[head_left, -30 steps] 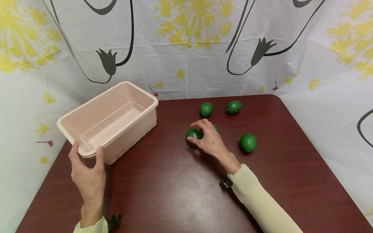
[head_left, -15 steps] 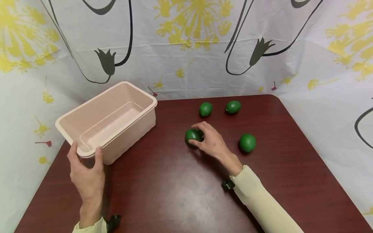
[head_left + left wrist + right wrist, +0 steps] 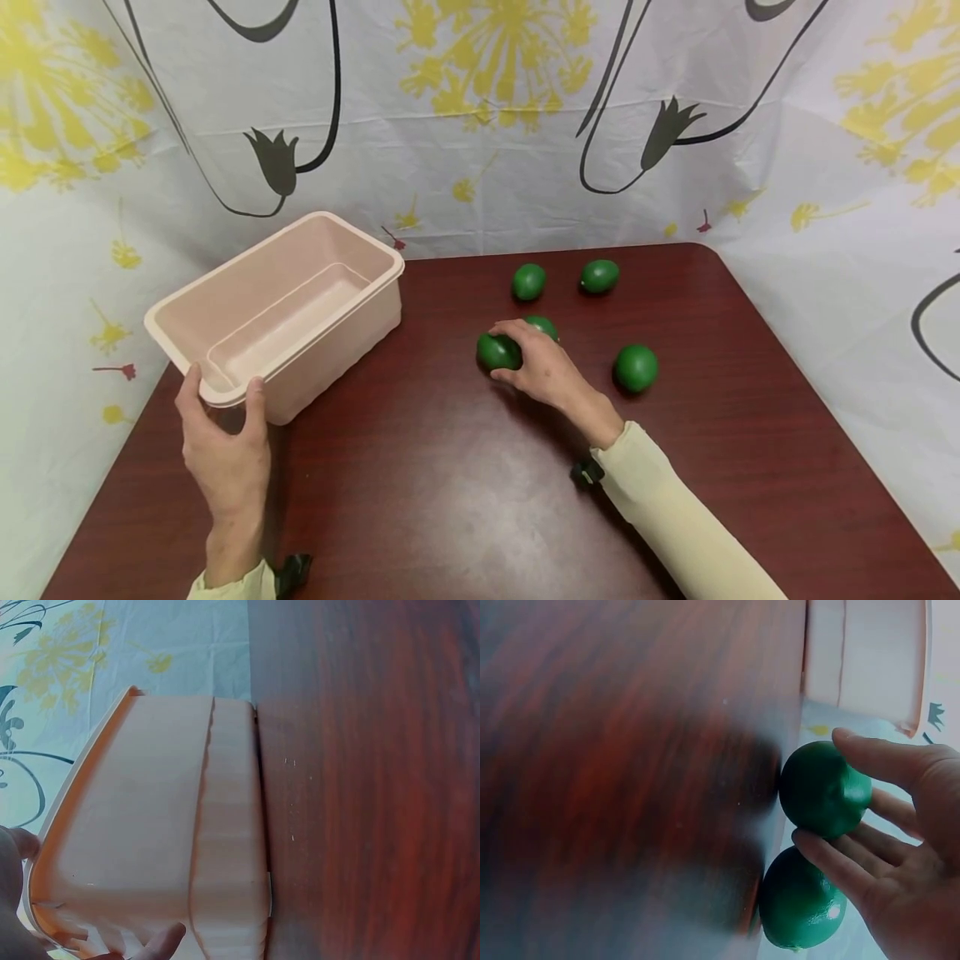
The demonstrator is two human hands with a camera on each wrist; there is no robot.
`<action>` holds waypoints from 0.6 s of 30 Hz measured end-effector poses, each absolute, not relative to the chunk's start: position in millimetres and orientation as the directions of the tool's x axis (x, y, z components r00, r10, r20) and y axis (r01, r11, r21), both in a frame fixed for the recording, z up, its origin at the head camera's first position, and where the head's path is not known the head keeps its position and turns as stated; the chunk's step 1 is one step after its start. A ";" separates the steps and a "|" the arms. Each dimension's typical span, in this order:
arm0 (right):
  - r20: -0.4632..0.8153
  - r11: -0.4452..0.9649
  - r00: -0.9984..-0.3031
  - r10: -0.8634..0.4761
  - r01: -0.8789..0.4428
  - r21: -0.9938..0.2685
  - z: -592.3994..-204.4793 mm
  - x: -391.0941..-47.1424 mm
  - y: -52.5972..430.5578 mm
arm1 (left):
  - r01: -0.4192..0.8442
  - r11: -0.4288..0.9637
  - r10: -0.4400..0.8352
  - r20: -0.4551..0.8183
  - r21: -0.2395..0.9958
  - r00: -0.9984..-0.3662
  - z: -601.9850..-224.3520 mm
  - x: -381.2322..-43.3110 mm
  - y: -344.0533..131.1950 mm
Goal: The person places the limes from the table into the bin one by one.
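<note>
A pale pink plastic bin point(image 3: 330, 346) stands at the left of the table, tilted in view. My left hand point(image 3: 225, 458) holds its near corner, thumb and forefinger on the rim; the left wrist view shows fingertips point(image 3: 169, 941) against the bin's wall. My right hand point(image 3: 547, 367) is curled round a green lime point(image 3: 498, 352) on the table. In the right wrist view its thumb touches that lime point(image 3: 825, 787), with fingers around the other side. A second lime point(image 3: 542, 327) lies right behind the hand, partly hidden by it.
Two more limes, one left point(image 3: 528, 282) and one right point(image 3: 599, 277), lie near the table's back edge. Another lime point(image 3: 636, 368) lies right of my right forearm. A patterned white sheet point(image 3: 480, 167) hangs behind the dark red table point(image 3: 420, 483).
My right hand has shifted slightly and its fingers have closed in on the lime, which stays about where it was. My left hand and the bin have not visibly moved.
</note>
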State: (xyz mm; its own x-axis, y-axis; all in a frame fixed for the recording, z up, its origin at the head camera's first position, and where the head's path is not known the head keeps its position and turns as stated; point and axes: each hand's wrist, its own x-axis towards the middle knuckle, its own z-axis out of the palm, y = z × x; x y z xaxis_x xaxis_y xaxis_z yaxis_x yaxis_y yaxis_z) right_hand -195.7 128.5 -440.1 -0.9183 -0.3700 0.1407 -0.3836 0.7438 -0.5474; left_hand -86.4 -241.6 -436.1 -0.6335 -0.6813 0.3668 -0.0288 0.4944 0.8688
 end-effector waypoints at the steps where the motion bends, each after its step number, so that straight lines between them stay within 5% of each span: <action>1: 0.138 0.741 -0.917 -0.374 -0.385 -0.551 -440.2 -196.5 128.5 | -0.028 0.494 -0.681 0.367 0.869 -0.634 -436.0 -86.3 -241.6; 18: 0.088 0.719 -0.898 -0.432 -0.402 -0.567 -442.2 -203.6 126.6 | -0.060 0.501 -0.679 0.349 0.863 -0.646 -436.6 -84.7 -242.0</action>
State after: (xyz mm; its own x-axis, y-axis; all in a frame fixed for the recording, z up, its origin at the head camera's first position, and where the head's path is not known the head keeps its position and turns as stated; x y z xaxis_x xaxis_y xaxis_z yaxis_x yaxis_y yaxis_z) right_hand -203.6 126.6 -442.2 -0.8977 -0.4318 0.0882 -0.4018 0.7195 -0.5665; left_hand -84.7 -242.0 -436.6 -0.6457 -0.6791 0.3490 -0.0600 0.5008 0.8635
